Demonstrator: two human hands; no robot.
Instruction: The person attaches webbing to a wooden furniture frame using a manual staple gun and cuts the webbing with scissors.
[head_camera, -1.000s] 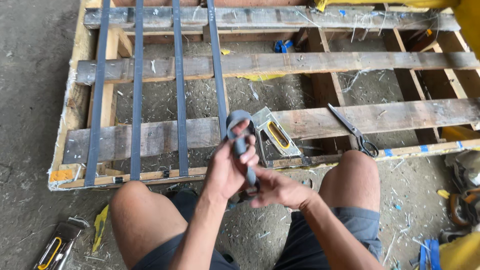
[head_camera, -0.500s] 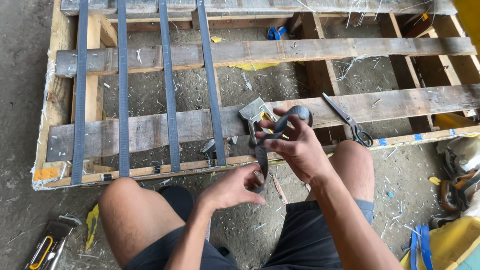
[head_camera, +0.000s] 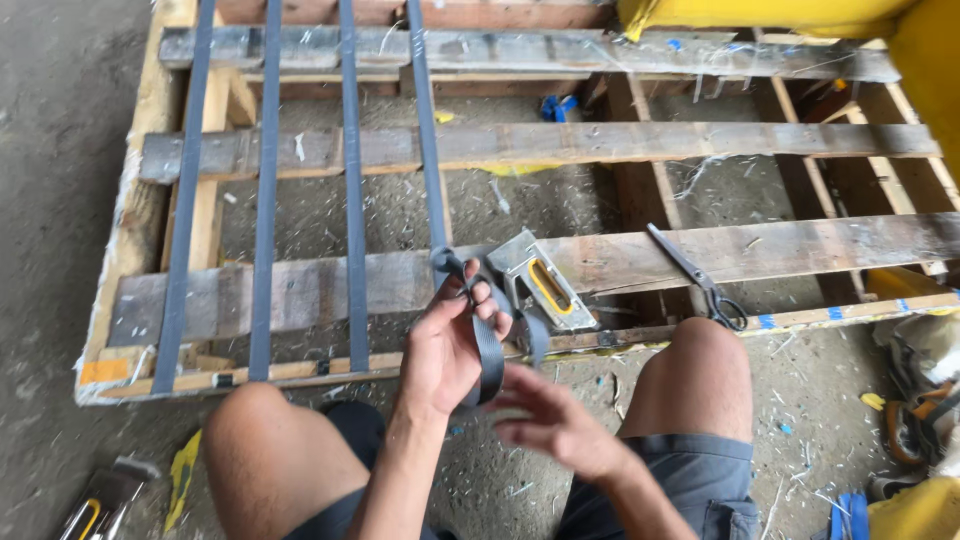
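Nearest to me, my right hand (head_camera: 545, 425) hovers low between my knees, its fingers (head_camera: 520, 385) spread apart and holding nothing, just beside the loose end of the strap (head_camera: 488, 350). It is blurred, so I cannot tell whether a fingertip brushes the strap. Just above it, my left hand (head_camera: 450, 345) has its fingers (head_camera: 485, 300) clamped on that dark grey strap, which loops over the hand and hangs down past the palm. The strap runs up from my grip and away across the wooden pallet (head_camera: 300, 285) in front of me.

Touching the strap on its right lies a metal staple gun (head_camera: 540, 285) with a yellow handle opening, resting on the pallet's near board. Further right on the same board sit scissors (head_camera: 695, 275), well apart from my hands. Three more grey straps (head_camera: 265, 200) lie stretched side by side across the pallet's boards to the left. At the bottom left corner, on the concrete floor (head_camera: 60, 150), I see a tool with yellow trim (head_camera: 95, 505). A yellow object (head_camera: 930, 80) fills the far right corner.
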